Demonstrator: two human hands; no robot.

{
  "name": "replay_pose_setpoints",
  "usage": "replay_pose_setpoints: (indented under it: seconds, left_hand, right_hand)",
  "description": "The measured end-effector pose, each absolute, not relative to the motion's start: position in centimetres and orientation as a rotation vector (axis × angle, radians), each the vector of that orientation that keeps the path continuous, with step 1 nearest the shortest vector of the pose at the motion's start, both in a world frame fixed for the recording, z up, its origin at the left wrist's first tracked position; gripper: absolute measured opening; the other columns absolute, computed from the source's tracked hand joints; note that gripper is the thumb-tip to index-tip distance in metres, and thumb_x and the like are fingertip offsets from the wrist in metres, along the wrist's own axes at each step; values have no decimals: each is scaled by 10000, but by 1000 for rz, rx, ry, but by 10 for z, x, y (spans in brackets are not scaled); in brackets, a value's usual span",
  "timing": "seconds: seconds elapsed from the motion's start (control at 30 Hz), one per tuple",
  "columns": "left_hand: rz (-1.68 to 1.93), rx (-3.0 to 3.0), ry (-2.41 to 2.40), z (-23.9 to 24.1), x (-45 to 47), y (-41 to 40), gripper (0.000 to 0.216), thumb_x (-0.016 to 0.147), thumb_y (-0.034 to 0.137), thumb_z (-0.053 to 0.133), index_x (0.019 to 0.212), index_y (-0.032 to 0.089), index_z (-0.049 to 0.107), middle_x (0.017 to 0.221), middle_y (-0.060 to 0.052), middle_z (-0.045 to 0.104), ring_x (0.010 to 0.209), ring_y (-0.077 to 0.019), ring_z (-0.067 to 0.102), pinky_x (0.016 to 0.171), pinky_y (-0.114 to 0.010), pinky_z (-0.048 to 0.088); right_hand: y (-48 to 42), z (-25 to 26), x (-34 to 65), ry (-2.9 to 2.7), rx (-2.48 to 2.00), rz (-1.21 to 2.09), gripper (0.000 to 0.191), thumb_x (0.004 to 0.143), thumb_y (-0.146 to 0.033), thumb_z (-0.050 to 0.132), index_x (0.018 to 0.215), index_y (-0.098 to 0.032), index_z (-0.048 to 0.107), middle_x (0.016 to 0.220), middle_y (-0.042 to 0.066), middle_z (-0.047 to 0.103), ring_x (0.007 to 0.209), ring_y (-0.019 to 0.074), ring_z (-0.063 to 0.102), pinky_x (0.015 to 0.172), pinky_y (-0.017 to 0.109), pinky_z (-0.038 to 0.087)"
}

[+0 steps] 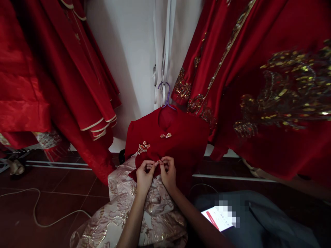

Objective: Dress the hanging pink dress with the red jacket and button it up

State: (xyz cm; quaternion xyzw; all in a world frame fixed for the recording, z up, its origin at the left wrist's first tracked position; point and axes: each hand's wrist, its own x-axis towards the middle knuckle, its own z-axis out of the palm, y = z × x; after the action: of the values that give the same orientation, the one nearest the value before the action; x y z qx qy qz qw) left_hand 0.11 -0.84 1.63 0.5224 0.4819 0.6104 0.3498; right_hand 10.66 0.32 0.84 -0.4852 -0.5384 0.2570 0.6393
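A red garment [186, 144] hangs in front of me on a purple hanger [167, 94]. Two jewelled ornaments show on its front: a small clasp [166, 135] below the neckline and a larger brooch [143, 147] to the left. Lower down, my left hand [146, 175] and my right hand [167, 172] meet, fingertips pinched at either end of a small jewelled clasp [159, 162] on the red cloth. Beneath my wrists lies pale pink brocade fabric [103, 225] with a shiny gold pattern.
Red garments [85, 79] hang at the left, and sequinned red ones [287, 93] at the right. A white cable [38, 217] runs over the tiled floor. A lit phone [218, 217] rests on dark cloth at lower right. White poles [165, 48] stand behind the hanger.
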Motion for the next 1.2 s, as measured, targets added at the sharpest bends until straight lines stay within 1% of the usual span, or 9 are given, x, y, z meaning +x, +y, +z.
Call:
replay_pose_setpoints:
  seconds: [0.23,0.33,0.43,0.5,0.57,0.63,0.77,0.9,1.2]
  left_hand:
    - [1593,1312,1246,18,2,-10,212,738,342,644,823,148,632,776,-45,664,720,-139,611,713,-253,487]
    - [1587,1283,1221,22,2,-11,214,720,344,661,796,146,630,755,-42,662,710,-135,610,703,-249,487]
    - [1624,1071,1165,30,1,-5,263,683,370,687,804,146,619,743,-34,665,687,-132,620,682,-248,498]
    - [1646,867,1105,38,-1,3,300,691,401,671,836,145,619,779,-46,678,682,-135,633,682,-259,509]
    - [1632,692,1014,46,-2,14,322,712,422,646,857,136,629,850,-78,691,720,-149,649,702,-275,517]
    - [1603,574,926,55,-2,24,309,718,399,651,863,126,639,925,-104,692,787,-164,657,728,-279,515]
    - [1547,479,815,65,0,34,247,723,302,673,909,142,645,1036,-93,673,871,-154,650,770,-268,506]
    - [1520,467,815,66,0,35,256,736,299,661,948,157,643,1087,-93,657,895,-159,646,763,-269,511]
    - [1612,497,973,62,2,45,234,757,368,621,853,157,652,917,-95,699,877,-171,660,791,-294,506]
  right_hand:
    - [2,8,107,-1232,-1078,587,146,779,-215,523,922,-190,503,849,32,564,715,127,537,561,224,426]
    - [2,8,107,-1224,-1071,588,154,781,-217,522,931,-191,498,859,35,562,741,133,541,581,231,436]
    - [0,8,108,-1195,-1053,591,161,793,-224,509,950,-193,488,886,43,559,773,139,549,607,241,451]
    - [-1,7,109,-1178,-1028,597,168,798,-220,492,964,-195,484,901,45,552,780,139,549,626,247,460]
    - [-2,6,110,-1166,-1001,598,177,800,-213,471,976,-197,484,896,41,541,775,138,543,639,253,465]
    - [-2,6,112,-1163,-983,603,186,797,-206,455,980,-200,485,878,34,532,758,136,535,636,254,467]
    - [-3,6,112,-1161,-964,624,200,783,-198,446,980,-201,486,861,28,522,735,134,529,617,251,470]
    - [-3,9,112,-1174,-961,630,206,778,-183,442,978,-204,487,838,22,518,715,132,530,619,256,472]
    - [-3,11,112,-1173,-968,655,217,772,-179,444,981,-211,488,831,19,519,701,132,537,613,259,489]
